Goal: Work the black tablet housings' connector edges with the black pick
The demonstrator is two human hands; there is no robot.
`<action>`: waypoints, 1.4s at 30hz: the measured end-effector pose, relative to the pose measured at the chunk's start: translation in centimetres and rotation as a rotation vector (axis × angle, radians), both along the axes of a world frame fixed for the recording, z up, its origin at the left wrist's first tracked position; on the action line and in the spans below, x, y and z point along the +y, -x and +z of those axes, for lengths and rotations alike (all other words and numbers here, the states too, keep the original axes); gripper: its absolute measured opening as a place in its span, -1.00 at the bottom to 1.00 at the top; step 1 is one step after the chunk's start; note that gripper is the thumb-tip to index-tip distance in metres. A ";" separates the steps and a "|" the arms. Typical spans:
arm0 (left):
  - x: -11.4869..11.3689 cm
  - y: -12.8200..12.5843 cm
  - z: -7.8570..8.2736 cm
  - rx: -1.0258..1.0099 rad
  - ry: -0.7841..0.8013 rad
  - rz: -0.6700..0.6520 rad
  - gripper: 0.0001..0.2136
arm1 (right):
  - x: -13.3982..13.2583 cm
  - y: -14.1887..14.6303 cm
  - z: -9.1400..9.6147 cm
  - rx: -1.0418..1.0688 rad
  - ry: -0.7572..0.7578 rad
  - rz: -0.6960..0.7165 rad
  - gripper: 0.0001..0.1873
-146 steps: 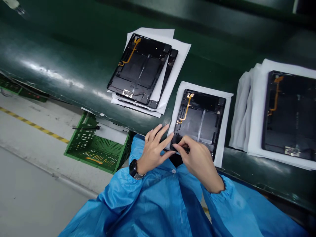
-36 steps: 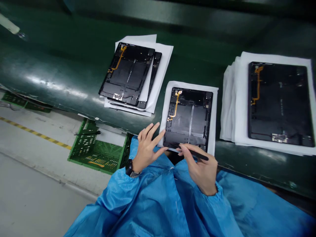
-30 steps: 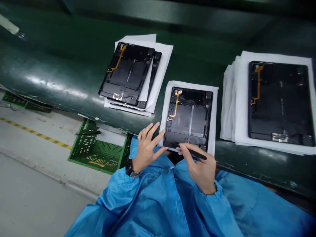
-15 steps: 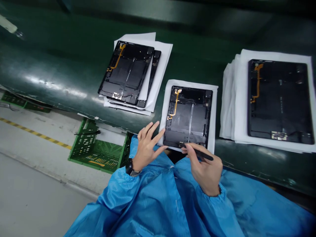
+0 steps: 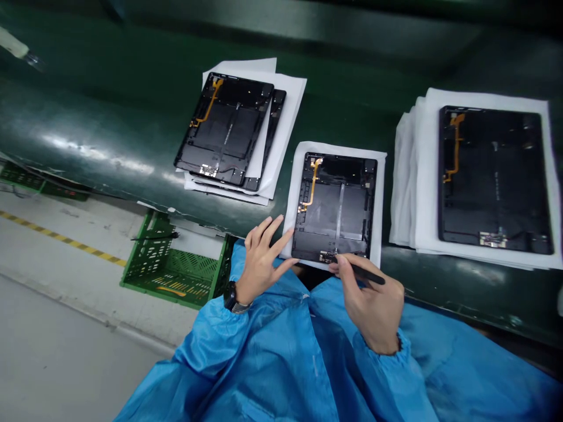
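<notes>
An opened tablet housing [image 5: 325, 211] lies on a white foam sheet [image 5: 377, 211] in front of me, its black inside facing up. An orange flex cable [image 5: 314, 187] runs down its left side, and a small circuit board [image 5: 326, 257] sits at its near edge. My left hand [image 5: 263, 255] has its fingers spread, the fingertips at the housing's lower left edge and the sheet. Pinched in my right hand [image 5: 372, 299] is a pair of black tweezers [image 5: 368, 274], slanting toward the small board. The tips are too small to make out.
Another stack of housings [image 5: 224, 129] with white sheets lies at the upper left. To the right, one housing [image 5: 495, 176] tops a pile of foam sheets [image 5: 404, 181]. The green bench [image 5: 109, 111] has a worn front edge; below it stands a green crate [image 5: 176, 264].
My right hand and the tweezers have shifted slightly right and down, uncovering more of the small board. My left hand has stayed in place.
</notes>
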State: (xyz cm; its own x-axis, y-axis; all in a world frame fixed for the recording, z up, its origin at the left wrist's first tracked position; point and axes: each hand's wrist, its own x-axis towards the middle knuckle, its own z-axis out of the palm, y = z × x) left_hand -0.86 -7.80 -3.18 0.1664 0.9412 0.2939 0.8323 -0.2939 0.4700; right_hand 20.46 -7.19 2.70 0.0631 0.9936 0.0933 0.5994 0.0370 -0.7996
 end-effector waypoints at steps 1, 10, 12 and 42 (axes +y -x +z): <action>0.0 0.0 0.0 0.002 0.001 -0.001 -0.45 | 0.0 0.0 0.0 -0.011 -0.009 0.005 -0.87; 0.0 0.0 -0.1 0.018 0.008 -0.013 -0.49 | 0.1 0.3 0.1 0.021 -0.071 0.058 -0.90; 0.0 0.0 -0.1 0.019 0.009 -0.011 -0.49 | 0.1 0.2 -0.1 0.027 -0.054 0.068 -0.89; 0.0 0.0 0.1 0.020 0.009 -0.006 -0.49 | 0.7 0.7 -0.4 0.049 -0.034 0.138 -0.90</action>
